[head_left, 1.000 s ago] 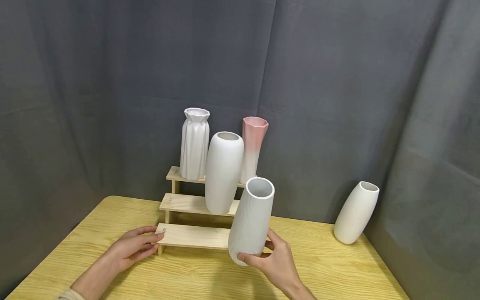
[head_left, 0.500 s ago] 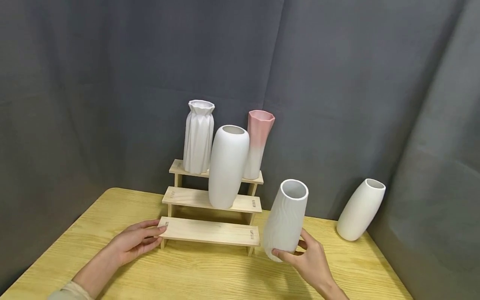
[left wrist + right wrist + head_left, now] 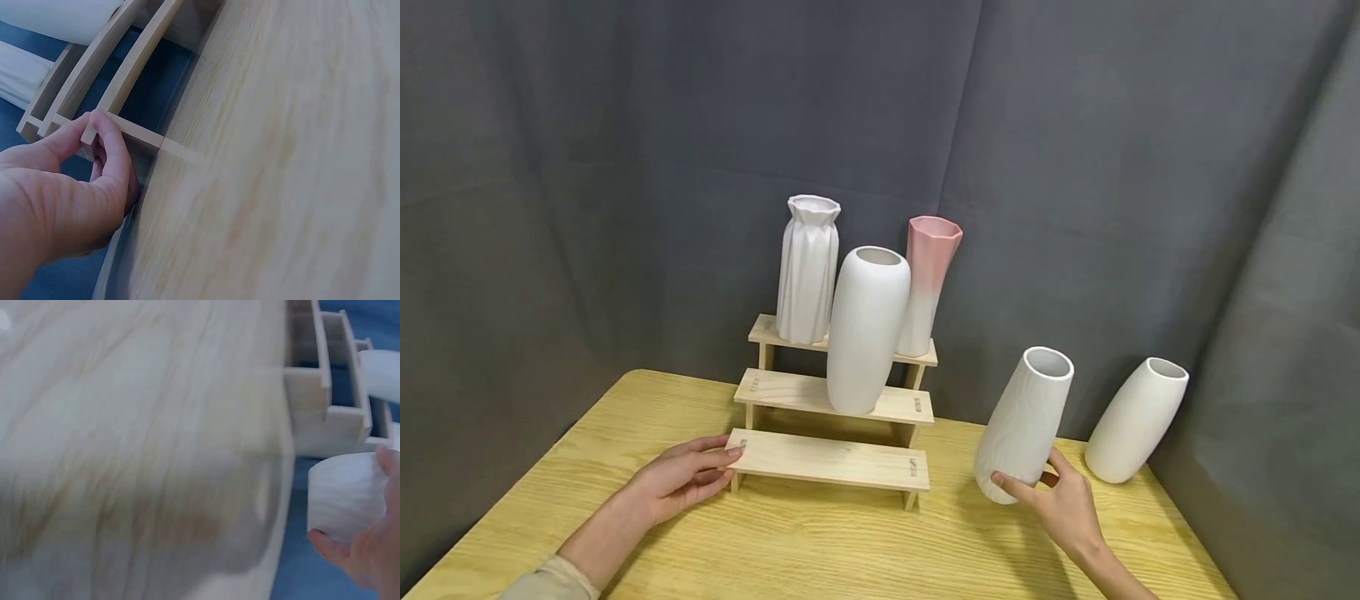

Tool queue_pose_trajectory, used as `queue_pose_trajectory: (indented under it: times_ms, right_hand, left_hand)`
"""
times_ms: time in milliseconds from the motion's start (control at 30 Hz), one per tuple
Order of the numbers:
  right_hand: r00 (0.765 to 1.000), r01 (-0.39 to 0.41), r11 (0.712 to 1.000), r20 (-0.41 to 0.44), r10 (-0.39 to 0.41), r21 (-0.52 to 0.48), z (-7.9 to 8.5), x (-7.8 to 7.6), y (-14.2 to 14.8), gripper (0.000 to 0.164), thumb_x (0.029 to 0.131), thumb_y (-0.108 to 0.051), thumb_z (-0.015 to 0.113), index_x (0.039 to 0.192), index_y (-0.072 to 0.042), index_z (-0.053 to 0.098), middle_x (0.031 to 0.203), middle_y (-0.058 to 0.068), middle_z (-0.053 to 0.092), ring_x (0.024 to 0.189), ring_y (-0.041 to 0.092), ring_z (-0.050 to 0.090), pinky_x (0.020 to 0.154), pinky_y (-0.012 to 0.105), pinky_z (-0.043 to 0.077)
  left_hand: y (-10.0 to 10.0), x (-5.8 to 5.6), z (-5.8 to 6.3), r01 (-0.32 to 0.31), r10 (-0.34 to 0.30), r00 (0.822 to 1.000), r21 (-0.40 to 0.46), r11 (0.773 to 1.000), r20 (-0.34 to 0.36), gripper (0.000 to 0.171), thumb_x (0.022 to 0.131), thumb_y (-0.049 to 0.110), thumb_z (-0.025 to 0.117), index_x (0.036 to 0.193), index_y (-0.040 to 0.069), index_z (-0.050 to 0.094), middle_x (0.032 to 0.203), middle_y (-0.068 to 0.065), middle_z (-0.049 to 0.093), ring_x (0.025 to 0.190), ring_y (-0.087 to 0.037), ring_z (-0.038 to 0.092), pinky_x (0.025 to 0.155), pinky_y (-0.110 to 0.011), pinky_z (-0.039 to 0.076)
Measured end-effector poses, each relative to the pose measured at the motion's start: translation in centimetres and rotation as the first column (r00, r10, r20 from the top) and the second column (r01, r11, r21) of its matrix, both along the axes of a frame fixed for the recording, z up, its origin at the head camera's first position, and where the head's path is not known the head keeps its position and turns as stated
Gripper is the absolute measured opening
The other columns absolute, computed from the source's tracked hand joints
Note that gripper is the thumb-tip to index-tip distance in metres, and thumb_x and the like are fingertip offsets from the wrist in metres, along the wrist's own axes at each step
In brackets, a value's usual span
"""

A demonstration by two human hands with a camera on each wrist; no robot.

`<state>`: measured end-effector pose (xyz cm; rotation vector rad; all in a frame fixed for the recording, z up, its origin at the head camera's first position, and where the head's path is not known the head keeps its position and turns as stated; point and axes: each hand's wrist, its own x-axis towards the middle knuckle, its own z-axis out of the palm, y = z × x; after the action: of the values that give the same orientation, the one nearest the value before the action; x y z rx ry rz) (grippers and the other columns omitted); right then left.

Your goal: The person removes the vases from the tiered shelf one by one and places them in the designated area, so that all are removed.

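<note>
A three-step wooden stand (image 3: 835, 459) is on the table, and my left hand (image 3: 681, 475) pinches the left end of its lowest step between thumb and fingers, as the left wrist view (image 3: 94, 187) confirms. My right hand (image 3: 1063, 504) grips the lower part of a white vase (image 3: 1026, 425) with fine wavy lines, right of the stand; it tilts slightly. In the right wrist view, the thumb and fingers wrap round this vase (image 3: 347, 497). A smooth white vase (image 3: 868, 333) stands on the middle step. On the top step are a pleated white vase (image 3: 808, 271) and a pink-and-white vase (image 3: 928, 287).
Another plain white vase (image 3: 1137, 421) stands at the far right of the wooden table (image 3: 820, 554), close to the right-hand curtain. A dark grey curtain (image 3: 700, 125) hangs behind and along both sides.
My right hand has carried the wavy-lined vase rightward, away from the front of the lowest step toward the far-right vase. My left hand keeps its pinch on the stand; the head view shifts slightly.
</note>
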<state>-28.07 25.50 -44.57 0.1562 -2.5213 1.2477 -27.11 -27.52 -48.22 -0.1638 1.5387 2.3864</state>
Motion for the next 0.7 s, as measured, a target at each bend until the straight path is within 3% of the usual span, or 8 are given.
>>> queue_pose_trajectory:
  times_ms: [433,700]
  right_hand:
    - [0.989,0.124,0.988,0.067,-0.131,0.094,-2.2,-2.4,4.0,0.079,0.079,-0.051,0.087,0.137,-0.006,0.056,0.129,0.024,0.061,0.1,0.033,0.067,0.071,0.03,0.052]
    - [0.98,0.197,0.974,0.014,-0.2,0.11,-2.0,-5.1,6.0,0.081,0.081,-0.053,0.085,0.138,-0.004,0.055,0.124,0.029,0.064,0.108,0.038,0.064,0.072,0.029,0.051]
  left_hand:
    - [0.9,0.3,-1.0,-0.033,0.033,0.999,0.007,0.999,0.022,0.076,0.099,0.005,0.069,0.157,-0.006,0.021,0.116,-0.016,0.057,0.088,-0.015,0.062,0.081,-0.023,0.055]
    - [0.2,0.0,-0.6,-0.074,0.074,0.997,-0.003,0.997,0.001,0.075,0.098,0.005,0.07,0.156,-0.006,0.024,0.115,-0.017,0.058,0.087,-0.016,0.062,0.08,-0.023,0.056]
